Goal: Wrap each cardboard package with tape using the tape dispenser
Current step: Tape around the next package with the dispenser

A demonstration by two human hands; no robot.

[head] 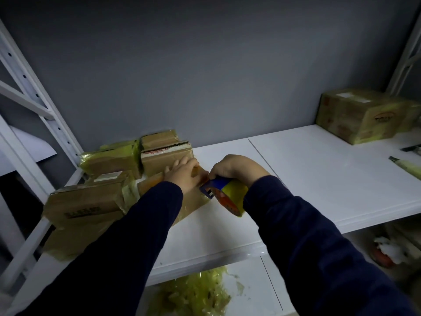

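Landmark: the tape dispenser (pixel 227 196), blue frame with a yellow roll; I place everything else from it.
Right hand: my right hand (pixel 234 168) is wrapped around the top of the dispenser, fingers curled over the frame.
Left hand: my left hand (pixel 182 172) lies just left of the dispenser, fingers laid fairly flat and pressing down on the package (pixel 193 205).
Package: flat cardboard lying on the shelf (pixel 319 179), touching the dispenser's left edge, partly under my left sleeve. It already shows a glossy film.
Other packages: other packages (pixel 84 204) are piled further left of the dispenser and behind it, against the wall.
Large box: a large box (pixel 360 115) sits well to the right of the dispenser, at the back.
Scraps: crumpled tape scraps (pixel 196 293) lie below the dispenser on the lower shelf.
Handling: I judge the package light and fairly stiff, but slippery where it is taped, so it could skate when I pull.
Where to hold: I would press flat on its top face near the tape line and turn it by its edges.
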